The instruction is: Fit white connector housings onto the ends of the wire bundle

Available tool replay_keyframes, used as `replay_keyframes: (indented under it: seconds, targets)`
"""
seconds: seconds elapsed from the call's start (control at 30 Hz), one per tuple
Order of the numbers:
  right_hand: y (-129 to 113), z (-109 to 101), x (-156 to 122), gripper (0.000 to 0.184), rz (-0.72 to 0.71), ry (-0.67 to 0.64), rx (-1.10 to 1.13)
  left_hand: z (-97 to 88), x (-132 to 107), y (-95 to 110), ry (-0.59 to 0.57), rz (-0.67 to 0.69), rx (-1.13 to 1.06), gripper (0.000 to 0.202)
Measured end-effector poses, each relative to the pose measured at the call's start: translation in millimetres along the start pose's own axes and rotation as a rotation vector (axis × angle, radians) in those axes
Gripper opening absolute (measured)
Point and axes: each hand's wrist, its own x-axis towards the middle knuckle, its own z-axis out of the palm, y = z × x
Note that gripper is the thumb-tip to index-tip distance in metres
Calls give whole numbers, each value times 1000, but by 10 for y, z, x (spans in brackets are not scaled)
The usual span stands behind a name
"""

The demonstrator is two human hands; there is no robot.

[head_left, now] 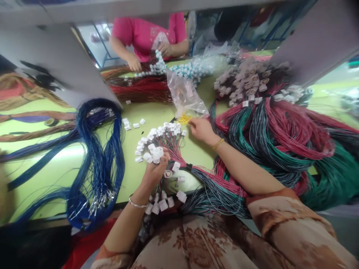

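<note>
My left hand is closed round a bunch of white connectors on thin red and teal wires, held above the green table. A fan of more white connectors spreads from the same wire bundle, which is tied with a black band. My right hand reaches forward with fingers pinched at a small heap of yellow pieces beside a clear plastic bag. What the fingers hold is too small to name.
A big heap of red, teal and grey wires with white connectors lies at the right. Blue wire bundles lie at the left, red ones behind. A person in a pink shirt handles connectors across the table.
</note>
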Motion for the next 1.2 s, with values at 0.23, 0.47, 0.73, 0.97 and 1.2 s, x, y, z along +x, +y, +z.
replay_keyframes:
  seconds: [0.23, 0.47, 0.73, 0.97, 1.2]
  targets:
    - [210, 196, 102, 24, 49, -17, 16, 45, -7, 69, -104, -92, -9, 71]
    - [236, 155, 105, 14, 34, 45, 145, 31, 19, 114, -47, -149, -125, 46]
    - [-29, 68, 15, 22, 242, -86, 1314, -9, 39, 106, -13, -123, -167, 40]
    - [-412, -38, -277, 26, 192, -452, 1563, 34, 34, 162, 6, -145, -251, 46]
    - [-661, -141, -520, 17, -58, -468, 1413, 53, 36, 173, 15, -87, -273, 46]
